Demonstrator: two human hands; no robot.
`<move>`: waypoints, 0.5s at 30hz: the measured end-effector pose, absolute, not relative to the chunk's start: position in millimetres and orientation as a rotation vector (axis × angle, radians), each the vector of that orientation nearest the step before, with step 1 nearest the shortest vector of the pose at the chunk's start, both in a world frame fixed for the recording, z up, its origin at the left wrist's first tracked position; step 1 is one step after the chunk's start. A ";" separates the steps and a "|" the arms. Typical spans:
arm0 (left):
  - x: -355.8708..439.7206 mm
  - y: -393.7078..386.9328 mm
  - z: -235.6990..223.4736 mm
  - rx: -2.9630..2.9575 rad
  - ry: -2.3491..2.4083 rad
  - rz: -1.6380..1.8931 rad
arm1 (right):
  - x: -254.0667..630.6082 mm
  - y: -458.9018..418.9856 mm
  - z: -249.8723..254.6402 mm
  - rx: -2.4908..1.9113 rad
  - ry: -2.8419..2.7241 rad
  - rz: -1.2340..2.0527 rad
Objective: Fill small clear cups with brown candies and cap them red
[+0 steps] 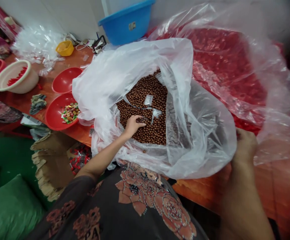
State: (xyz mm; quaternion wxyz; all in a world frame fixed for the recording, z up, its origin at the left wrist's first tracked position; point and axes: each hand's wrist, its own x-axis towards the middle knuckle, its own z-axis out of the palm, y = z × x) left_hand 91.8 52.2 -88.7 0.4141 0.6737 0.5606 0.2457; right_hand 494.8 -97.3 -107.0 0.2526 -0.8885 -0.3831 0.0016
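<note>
A large clear plastic bag (205,116) lies open in front of me, filled with small shiny brown balls (152,131). My left hand (134,124) is inside the opening, just over the balls. Its thumb and fingers curl round something dark and see-through that I cannot make out. A small clear packet (148,100) and a whitish plastic scrap (156,113) lie on the balls. At the bag's right edge, my right hand (245,144) is closed on the plastic, its fingertips partly hidden.
Red wrappers fill another clear bag (230,66) at the right. A blue tub (127,25) stands behind. To the left are red bowls (53,111), one with wrapped candies (70,112), a white bowl (31,78) and a yellow basket (65,50). A cardboard box (47,163) sits below the table edge.
</note>
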 end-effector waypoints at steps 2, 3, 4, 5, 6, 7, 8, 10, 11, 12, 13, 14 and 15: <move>90.9 52.0 -88.9 1.617 1.381 0.631 | 492.7 -100.5 -104.0 -2.483 -1.029 0.117; 90.4 51.9 -89.2 1.562 1.353 0.643 | 491.0 -102.4 -103.4 -2.476 -0.996 0.156; 89.7 51.8 -89.7 1.497 1.318 0.656 | 489.2 -104.3 -103.3 -2.437 -0.955 0.176; 88.9 51.7 -90.2 1.430 1.281 0.666 | 487.6 -106.0 -103.7 -2.385 -0.911 0.185; 88.0 51.5 -90.6 1.368 1.250 0.675 | 486.2 -107.4 -104.4 -2.333 -0.865 0.177; 87.0 51.2 -90.9 1.315 1.232 0.679 | 485.0 -108.1 -105.0 -2.294 -0.815 0.153; 85.9 50.7 -90.7 1.270 1.226 0.676 | 484.1 -108.1 -105.4 -2.277 -0.749 0.110; 83.4 49.6 -88.7 1.202 1.244 0.651 | 482.5 -106.3 -104.5 -2.266 -0.589 0.008; 82.1 48.9 -86.7 1.177 1.261 0.638 | 481.5 -104.8 -103.1 -2.233 -0.493 -0.043; 80.7 48.1 -84.1 1.155 1.274 0.627 | 480.1 -103.4 -100.8 -2.173 -0.385 -0.080; 79.2 47.4 -81.0 1.135 1.279 0.618 | 478.3 -102.4 -97.9 -2.088 -0.277 -0.105; 77.6 46.7 -77.6 1.115 1.277 0.615 | 475.8 -102.3 -94.0 -1.972 -0.195 -0.116; 75.7 46.0 -74.3 1.095 1.272 0.613 | 472.7 -103.2 -89.3 -1.834 -0.136 -0.111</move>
